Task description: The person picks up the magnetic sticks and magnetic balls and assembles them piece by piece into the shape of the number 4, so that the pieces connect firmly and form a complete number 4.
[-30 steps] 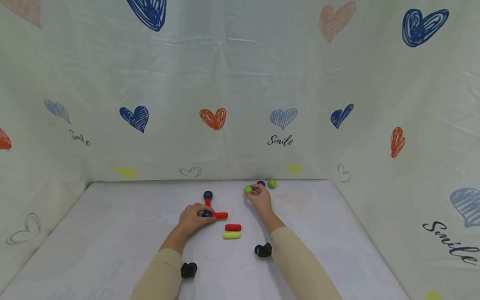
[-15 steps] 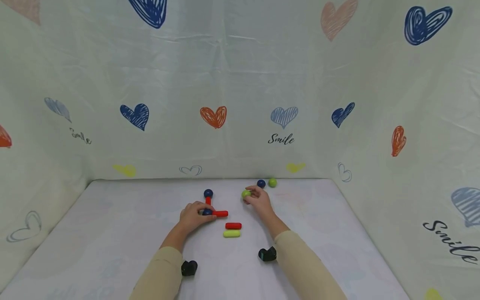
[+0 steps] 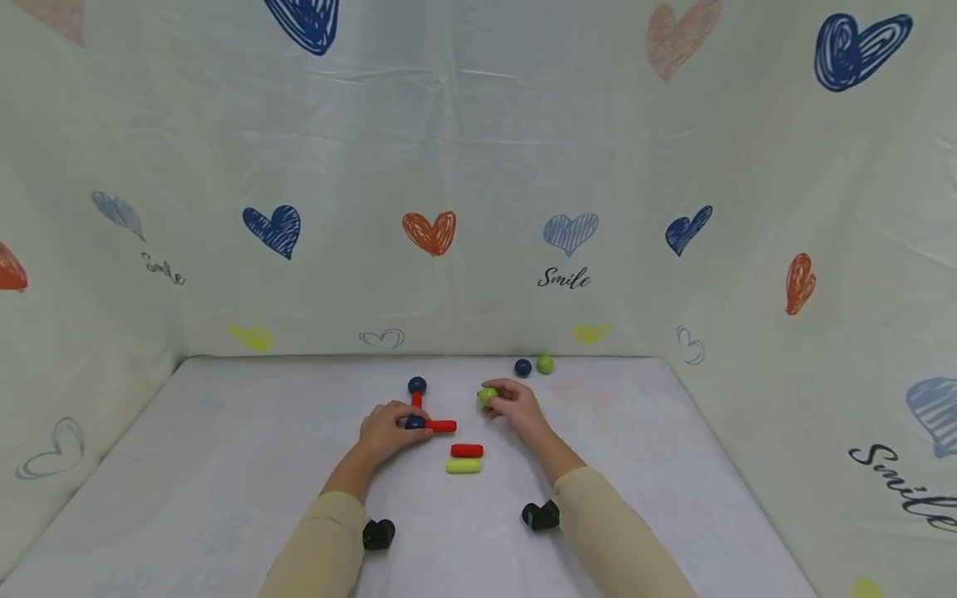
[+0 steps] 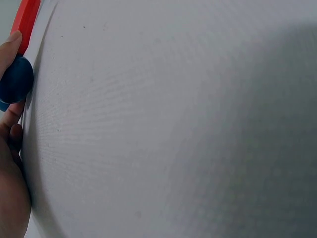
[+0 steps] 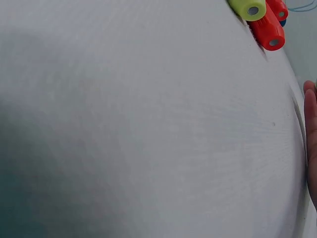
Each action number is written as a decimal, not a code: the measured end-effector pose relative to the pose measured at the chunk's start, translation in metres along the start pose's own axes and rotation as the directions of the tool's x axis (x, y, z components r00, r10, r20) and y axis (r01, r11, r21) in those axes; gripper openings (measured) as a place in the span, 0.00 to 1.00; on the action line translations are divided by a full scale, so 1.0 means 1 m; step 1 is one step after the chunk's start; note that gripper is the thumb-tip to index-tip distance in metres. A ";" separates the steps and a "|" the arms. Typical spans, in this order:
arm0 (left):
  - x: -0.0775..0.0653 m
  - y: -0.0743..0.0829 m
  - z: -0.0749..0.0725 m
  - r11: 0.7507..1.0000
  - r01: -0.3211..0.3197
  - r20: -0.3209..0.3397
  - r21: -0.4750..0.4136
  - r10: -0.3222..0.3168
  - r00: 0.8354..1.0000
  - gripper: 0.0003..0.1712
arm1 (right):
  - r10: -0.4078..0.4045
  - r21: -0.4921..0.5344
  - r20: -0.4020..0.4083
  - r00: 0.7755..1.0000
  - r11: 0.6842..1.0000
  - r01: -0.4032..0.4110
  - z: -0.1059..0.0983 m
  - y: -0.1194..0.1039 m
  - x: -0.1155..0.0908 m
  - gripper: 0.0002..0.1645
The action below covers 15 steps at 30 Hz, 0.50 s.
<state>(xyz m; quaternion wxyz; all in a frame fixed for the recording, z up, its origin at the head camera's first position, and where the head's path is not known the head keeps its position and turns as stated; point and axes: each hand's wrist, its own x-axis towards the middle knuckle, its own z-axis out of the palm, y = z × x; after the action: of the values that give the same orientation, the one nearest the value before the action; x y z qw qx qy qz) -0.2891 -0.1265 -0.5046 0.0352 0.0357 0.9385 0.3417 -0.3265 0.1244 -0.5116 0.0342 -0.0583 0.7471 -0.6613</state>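
One yellow rod [image 3: 463, 467] and one loose red rod [image 3: 467, 451] are the nearest pieces, both lying crosswise. Beyond, my left hand [image 3: 385, 431] pinches the blue joint ball [image 3: 414, 423]; its red bar [image 3: 443, 426] points to my right. Past this bar's free end, farther and apart, my right hand [image 3: 517, 407] pinches a green ball [image 3: 488, 396]. Farthest rest the other blue ball [image 3: 523, 367] and the second green ball [image 3: 545, 365].

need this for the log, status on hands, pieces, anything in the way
Left hand grips ball-and-rod piece. Right hand pinches green ball, apart from piece. Loose red rod, yellow rod on near side; nothing visible between green ball and piece.
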 end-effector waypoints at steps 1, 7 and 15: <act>0.000 0.000 0.000 1.000 0.001 -0.002 0.002 -0.001 1.000 0.14 | 0.005 -0.001 0.011 1.000 1.000 -0.005 0.001 0.000 -0.001 0.21; 0.000 0.001 0.000 1.000 0.007 0.003 -0.001 -0.007 1.000 0.14 | 0.006 -0.008 0.058 0.998 1.000 -0.006 0.005 -0.001 -0.006 0.22; 0.000 -0.001 0.001 1.000 0.001 0.006 -0.003 -0.001 1.000 0.13 | -0.005 0.004 0.107 0.994 1.000 0.004 0.008 -0.003 -0.011 0.22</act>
<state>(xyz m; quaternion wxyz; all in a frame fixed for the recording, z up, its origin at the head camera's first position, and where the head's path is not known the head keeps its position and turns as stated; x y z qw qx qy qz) -0.2896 -0.1269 -0.5063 0.0382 0.0364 0.9379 0.3429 -0.3142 0.1181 -0.5099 0.0728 -0.0953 0.7427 -0.6588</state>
